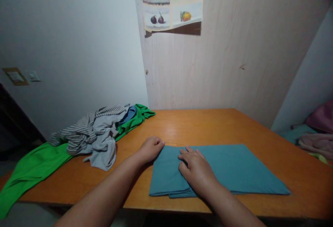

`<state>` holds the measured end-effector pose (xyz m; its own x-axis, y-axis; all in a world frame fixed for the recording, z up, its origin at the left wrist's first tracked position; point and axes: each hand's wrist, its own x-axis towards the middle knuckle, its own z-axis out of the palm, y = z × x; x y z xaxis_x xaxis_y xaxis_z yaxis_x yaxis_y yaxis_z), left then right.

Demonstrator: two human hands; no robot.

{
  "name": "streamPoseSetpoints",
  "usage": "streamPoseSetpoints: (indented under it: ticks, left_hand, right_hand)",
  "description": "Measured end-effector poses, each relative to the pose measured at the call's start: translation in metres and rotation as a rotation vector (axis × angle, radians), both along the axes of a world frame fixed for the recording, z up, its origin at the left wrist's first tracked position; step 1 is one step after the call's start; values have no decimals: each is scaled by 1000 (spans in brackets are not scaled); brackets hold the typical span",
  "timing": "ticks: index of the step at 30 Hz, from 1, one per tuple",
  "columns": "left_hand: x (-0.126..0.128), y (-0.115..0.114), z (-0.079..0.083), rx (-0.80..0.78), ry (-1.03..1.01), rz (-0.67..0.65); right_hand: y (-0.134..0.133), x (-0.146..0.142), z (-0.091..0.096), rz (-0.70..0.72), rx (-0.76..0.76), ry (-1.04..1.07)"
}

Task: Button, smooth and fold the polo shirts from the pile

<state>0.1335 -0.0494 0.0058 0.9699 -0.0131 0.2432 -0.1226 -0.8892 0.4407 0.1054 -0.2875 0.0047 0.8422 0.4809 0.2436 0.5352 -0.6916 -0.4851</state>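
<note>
A teal cloth lies folded flat on the wooden table, with layered edges along its near side. At its far left corner my left hand is closed, thumb and fingers pinching the fabric there. My right hand rests palm down on the cloth, left of its middle, with the fingers spread a little. The cloth under that palm is hidden.
At the table's left lies a heap of clothes: a green garment, a striped one and a grey one. Fruit pictures hang on the wall behind. More fabric lies beyond the right edge.
</note>
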Motion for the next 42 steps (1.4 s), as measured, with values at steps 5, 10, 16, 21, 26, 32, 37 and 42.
streamPoseSetpoints:
  ticks: [5, 10, 16, 21, 26, 32, 37, 42]
  left_hand:
    - [-1, -8, 0, 66, -7, 54]
    - [-7, -14, 5, 347, -32, 131]
    - [-19, -25, 14, 403, -90, 142]
    - [-40, -52, 22, 189, -179, -62]
    - [-57, -75, 13, 147, -45, -289]
    - [-59, -80, 7, 265, 102, -270]
    - [-60, -85, 9, 280, 112, -259]
    - [-60, -82, 6, 326, 114, -283]
  right_hand:
    - [0, 1, -1, 6, 2, -3]
    - [0, 1, -1, 8, 11, 17]
    - [1, 0, 2, 14, 10, 26]
    - [0, 3, -1, 33, 50, 30]
    - [-7, 15, -9, 4, 294, 73]
    - [-13, 28, -16, -134, 517, 158]
    - [-10, 26, -11, -117, 462, 152]
    - [-18, 20, 3, -45, 126, 91]
